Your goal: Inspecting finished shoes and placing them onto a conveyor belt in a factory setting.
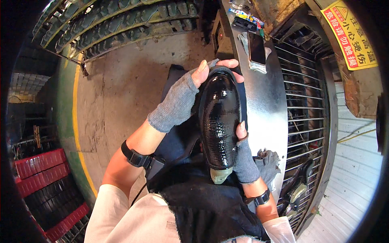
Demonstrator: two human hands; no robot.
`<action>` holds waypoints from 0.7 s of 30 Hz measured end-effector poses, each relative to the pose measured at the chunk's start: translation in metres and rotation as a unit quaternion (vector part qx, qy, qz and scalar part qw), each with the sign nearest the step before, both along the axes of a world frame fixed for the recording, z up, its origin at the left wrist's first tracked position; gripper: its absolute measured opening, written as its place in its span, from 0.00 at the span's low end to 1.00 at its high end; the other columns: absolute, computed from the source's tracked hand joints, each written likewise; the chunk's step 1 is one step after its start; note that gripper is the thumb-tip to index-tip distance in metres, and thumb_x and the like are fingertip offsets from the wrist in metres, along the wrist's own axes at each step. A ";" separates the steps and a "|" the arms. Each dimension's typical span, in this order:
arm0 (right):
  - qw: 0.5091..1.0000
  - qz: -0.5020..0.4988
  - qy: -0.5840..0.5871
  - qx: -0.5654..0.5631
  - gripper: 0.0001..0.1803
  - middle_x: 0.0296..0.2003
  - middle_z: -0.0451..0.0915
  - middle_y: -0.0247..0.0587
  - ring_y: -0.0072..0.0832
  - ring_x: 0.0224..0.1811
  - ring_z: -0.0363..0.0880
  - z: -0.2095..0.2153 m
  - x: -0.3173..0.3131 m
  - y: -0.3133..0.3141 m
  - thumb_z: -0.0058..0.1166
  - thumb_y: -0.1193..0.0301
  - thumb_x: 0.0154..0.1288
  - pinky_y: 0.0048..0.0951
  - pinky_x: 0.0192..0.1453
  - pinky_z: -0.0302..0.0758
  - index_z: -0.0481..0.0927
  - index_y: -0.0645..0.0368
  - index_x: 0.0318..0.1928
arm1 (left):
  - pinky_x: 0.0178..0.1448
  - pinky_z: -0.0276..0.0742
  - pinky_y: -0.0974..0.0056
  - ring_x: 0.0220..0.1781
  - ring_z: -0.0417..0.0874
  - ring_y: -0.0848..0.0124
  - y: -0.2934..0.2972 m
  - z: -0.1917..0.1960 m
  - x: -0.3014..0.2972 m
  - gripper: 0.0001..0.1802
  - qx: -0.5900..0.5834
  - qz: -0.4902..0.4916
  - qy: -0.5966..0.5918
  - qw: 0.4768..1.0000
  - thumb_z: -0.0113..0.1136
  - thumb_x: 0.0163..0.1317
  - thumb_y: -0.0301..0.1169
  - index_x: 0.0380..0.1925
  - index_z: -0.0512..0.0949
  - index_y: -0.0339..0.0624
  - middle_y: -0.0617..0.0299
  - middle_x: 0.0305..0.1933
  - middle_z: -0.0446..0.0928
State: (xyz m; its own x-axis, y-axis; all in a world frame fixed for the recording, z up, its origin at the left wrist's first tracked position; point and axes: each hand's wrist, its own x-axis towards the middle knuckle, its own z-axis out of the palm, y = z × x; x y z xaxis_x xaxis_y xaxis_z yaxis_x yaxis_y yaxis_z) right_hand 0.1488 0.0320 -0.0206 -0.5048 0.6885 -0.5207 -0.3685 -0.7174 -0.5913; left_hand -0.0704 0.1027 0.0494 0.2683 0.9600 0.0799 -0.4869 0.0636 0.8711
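A glossy black shoe (221,117) with a scale-like texture lies lengthwise over my lap, its rounded toe pointing away from me. From its near end sticks out a pale, greenish shoe last (221,175). My left hand (206,73), in a grey fingerless glove, is closed round the toe, the thumb on the left side and fingers reaching over the far edge. Lower down, my right hand (244,154) grips the right side, its thumb upright against the edge; its other fingers are hidden beneath. A black apron (210,206) covers my lap.
Right of me runs a shiny metal table (263,105) bearing a phone (256,48) and a grey rag (268,164). Beyond are metal bars (306,121) with dark shoes (300,186) among them. A shelf rack of dark shoe-shaped pieces (133,20) stands far left; red slatted racks (44,166) stand lower left.
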 end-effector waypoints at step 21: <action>0.999 0.029 0.008 0.037 0.57 0.64 0.80 0.58 0.46 0.60 0.86 0.036 0.006 -0.021 0.54 0.28 0.69 0.45 0.66 0.85 0.67 0.66 0.76 | 0.71 0.79 0.56 0.67 0.83 0.63 -0.048 0.044 0.002 0.50 0.087 0.010 0.226 0.970 0.79 0.51 0.33 0.75 0.66 0.39 0.47 0.67 0.81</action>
